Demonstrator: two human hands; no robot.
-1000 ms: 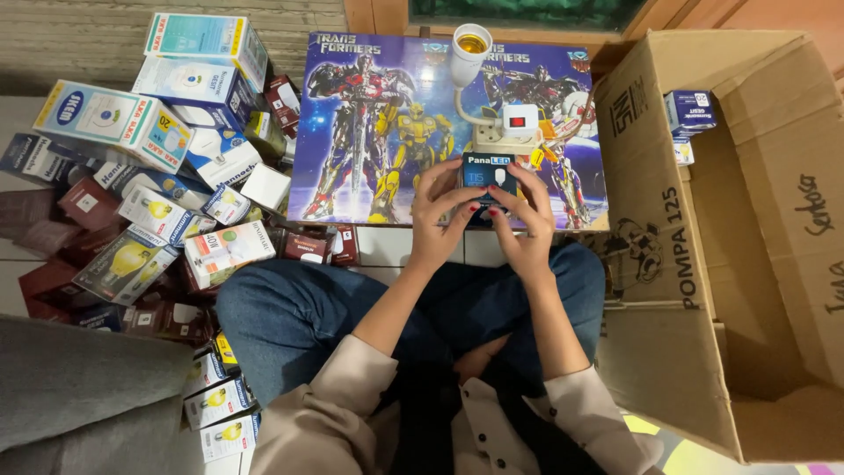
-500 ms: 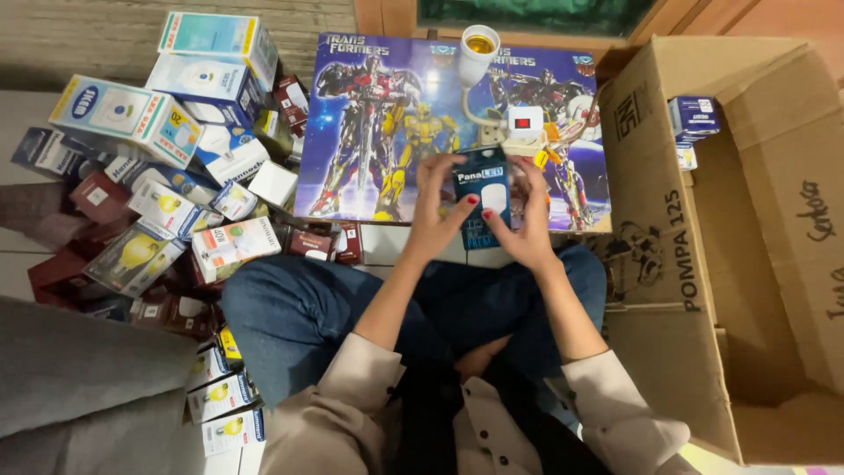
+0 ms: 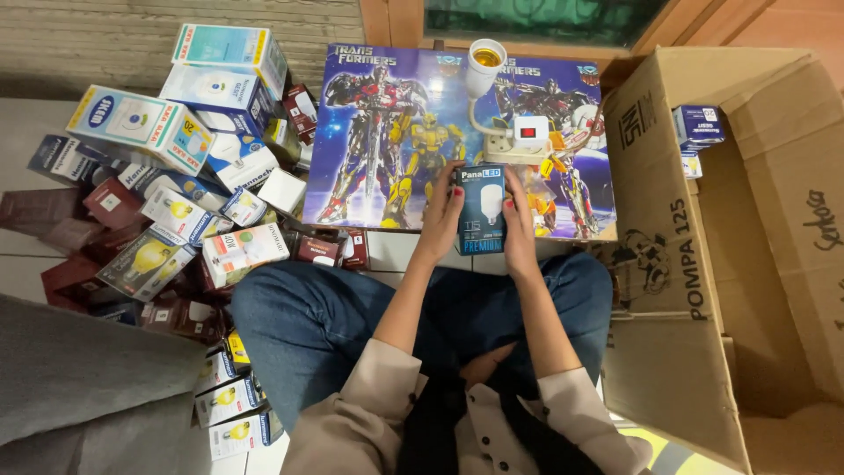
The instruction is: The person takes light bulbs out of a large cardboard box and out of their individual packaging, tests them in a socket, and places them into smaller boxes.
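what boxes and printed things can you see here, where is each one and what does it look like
Bulb box: held between left hand and right hand, tall, dark blue.
Poster board: lies flat beyond the hands, purple-blue robot picture.
Pile of bulb boxes: left, white, blue, maroon.
Cardboard carton: right, brown, open.

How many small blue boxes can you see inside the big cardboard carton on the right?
2: one blue box against the carton wall near its top corner, a second blue box just below it, partly hidden. More may lie out of sight.
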